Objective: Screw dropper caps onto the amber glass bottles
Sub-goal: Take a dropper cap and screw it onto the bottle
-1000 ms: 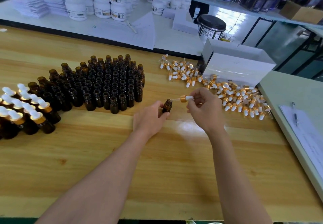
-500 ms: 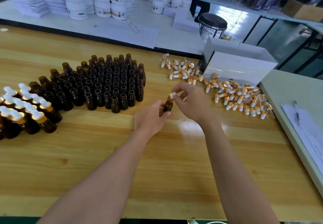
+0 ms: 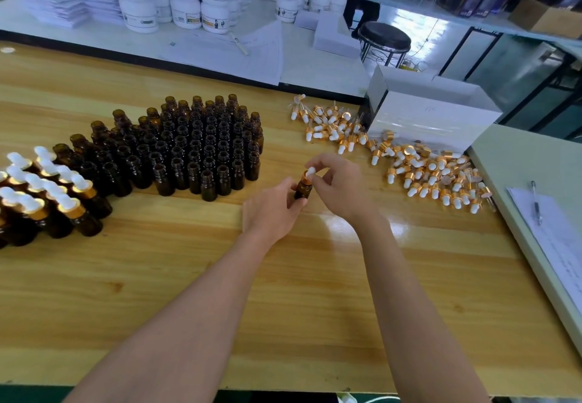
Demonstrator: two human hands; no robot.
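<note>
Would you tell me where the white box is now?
Head view: the white box stands far right on the wooden table, behind the loose dropper caps.

Left hand grips the amber bottle from its left. Right hand sits just right of it, fingertips pinching the dropper cap on top.

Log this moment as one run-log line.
step: capping | left hand: holds amber bottle | right hand: pinches dropper cap on bottle neck | uncapped bottles: left of hands | loose caps: right
</note>
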